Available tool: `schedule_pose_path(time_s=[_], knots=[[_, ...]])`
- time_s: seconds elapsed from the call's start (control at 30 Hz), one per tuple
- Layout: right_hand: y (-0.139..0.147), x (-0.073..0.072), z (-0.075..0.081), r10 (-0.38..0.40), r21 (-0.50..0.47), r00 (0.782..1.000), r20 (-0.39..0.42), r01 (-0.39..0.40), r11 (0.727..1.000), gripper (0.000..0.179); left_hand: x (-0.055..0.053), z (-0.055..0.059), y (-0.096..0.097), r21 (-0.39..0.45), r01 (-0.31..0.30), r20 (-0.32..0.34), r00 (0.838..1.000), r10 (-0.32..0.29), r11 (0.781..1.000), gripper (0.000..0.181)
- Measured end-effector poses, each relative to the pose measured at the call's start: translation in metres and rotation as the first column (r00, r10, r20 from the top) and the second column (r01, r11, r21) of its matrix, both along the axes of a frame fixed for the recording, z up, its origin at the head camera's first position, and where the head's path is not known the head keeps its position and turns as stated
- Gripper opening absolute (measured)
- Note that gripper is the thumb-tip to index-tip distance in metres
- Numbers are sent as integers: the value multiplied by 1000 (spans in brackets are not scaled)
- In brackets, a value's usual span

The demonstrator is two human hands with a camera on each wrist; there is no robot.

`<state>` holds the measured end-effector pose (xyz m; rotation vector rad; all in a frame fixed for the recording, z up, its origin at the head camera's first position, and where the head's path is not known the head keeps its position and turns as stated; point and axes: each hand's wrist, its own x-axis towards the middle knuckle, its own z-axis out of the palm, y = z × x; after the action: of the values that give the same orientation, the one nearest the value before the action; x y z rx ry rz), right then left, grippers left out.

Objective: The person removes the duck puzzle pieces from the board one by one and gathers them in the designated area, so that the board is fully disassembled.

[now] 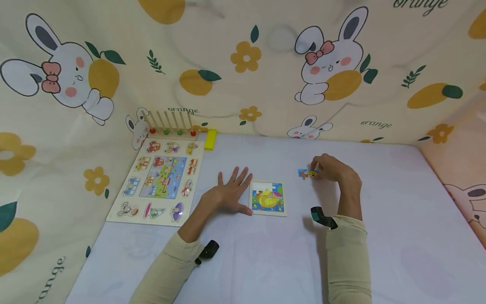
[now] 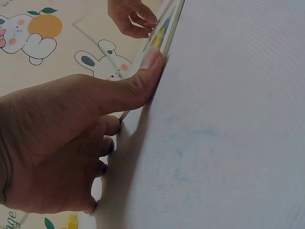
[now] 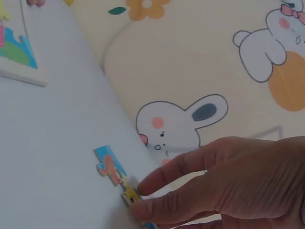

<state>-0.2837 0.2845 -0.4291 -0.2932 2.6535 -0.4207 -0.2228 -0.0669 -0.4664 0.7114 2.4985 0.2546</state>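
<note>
A small square jigsaw puzzle (image 1: 269, 214) with a yellow bird picture lies flat, a pale gap in its upper part. My left hand (image 1: 228, 194) rests with fingers spread at its left side; in the left wrist view the thumb (image 2: 151, 58) touches the board's edge. To the right of the board, my right hand (image 1: 334, 169) pinches a yellow puzzle piece (image 3: 129, 195) between thumb and index finger, close to the table. Right beside that piece lies a blue-and-orange puzzle piece (image 3: 108, 163). My right fingers partly hide the yellow piece.
A large peg puzzle board (image 1: 127, 213) with vehicle and toy pictures lies at the left. Behind it stands a wooden rack (image 1: 172, 134) with upright rods and red and green beads. A yellow block (image 1: 210, 139) sits next to it. Patterned cloth rises behind the table.
</note>
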Motion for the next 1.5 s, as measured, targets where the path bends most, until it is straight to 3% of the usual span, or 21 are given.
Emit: schedule_pose_path(time_s=[0.53,1.5], knots=[[-2,3,-8,-28,13,999,-18,28,1000,28,2,-7,1,-20,-4,-39,999,4,1000,119],[0,0,-9,-12,11,1000,-16,12,1000,29,0,-6,2,-7,-11,-17,1000,11,1000,119]])
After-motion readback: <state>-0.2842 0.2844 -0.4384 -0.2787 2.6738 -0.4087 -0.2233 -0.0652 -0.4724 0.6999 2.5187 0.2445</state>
